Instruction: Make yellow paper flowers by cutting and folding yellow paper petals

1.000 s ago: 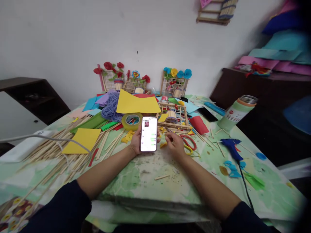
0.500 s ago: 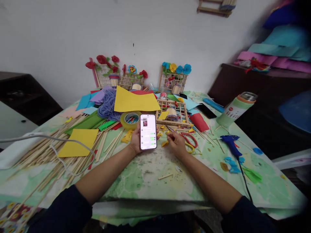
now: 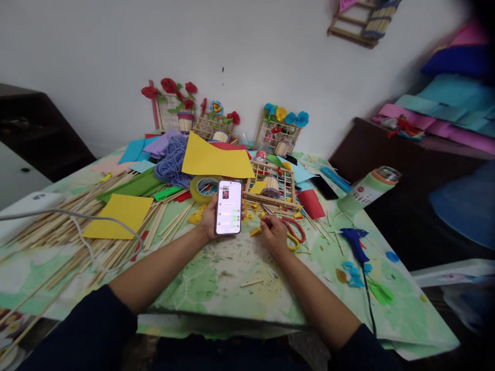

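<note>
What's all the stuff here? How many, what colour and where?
lit phone: one, white screen, left hand
dark phone: one, black, by bottle
bottle: one, green, right
glue gun: one, blue, right
scissors: count unclear, red and yellow handles, by right hand
tape: one roll, yellowish, behind lit phone
yarn: one heap, purple, left of centre
sticks: many, tan, mostly left
flowered frames: three standing, tan, back
flat frame: one, tan, middle
paper: many pieces, mixed colours, table
cable: grey, left, count unclear
wall piece: one, tan, upper right
cabinets: two, dark, both sides
tablecloth: one, green-white, underneath
hands: two, bare, centre; left, right
</note>
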Demonstrator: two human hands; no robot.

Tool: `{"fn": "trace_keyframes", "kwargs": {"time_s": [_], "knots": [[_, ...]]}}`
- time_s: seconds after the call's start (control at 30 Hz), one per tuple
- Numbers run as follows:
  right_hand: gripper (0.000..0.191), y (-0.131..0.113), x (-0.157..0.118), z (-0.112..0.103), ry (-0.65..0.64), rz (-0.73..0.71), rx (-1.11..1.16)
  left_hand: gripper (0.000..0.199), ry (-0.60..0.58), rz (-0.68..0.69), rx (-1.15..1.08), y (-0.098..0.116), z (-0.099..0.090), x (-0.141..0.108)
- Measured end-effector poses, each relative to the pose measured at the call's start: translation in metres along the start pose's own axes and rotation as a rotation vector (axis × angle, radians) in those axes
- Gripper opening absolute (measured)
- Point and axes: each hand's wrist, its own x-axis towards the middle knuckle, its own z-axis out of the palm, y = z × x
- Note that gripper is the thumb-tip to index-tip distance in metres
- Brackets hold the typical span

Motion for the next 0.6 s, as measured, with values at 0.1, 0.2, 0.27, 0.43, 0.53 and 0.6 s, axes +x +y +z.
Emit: {"fn": "trace_keyframes", "kwargs": {"time_s": [0.1, 0.2, 0.27, 0.43, 0.53, 0.6], "knots": [[0.014, 0.0, -0.001, 0.0, -0.013, 0.009, 0.005, 0.071, -0.003, -0.007, -0.004, 0.002, -0.004, 0.0], [0.014, 0.002, -0.001, 0.001, -0.031, 0.022, 0.018, 0.071, -0.004, 0.006, -0.011, 0.005, -0.006, -0.001], [0.014, 0.004, -0.002, 0.001, -0.043, 0.032, 0.024, 0.072, -0.008, 0.009, -0.02, 0.008, -0.008, -0.002], [0.016, 0.008, -0.002, 0.002, -0.116, 0.029, -0.026, 0.07, -0.04, 0.027, -0.056, 0.019, -0.014, -0.001], [0.02, 0.006, 0.0, -0.001, -0.188, -0.064, -0.129, 0.067, -0.003, 0.064, -0.061, 0.022, -0.012, 0.0], [0.026, 0.002, 0.002, -0.004, -0.258, -0.128, -0.191, 0.065, 0.046, 0.106, -0.046, 0.025, -0.007, 0.0]]}}
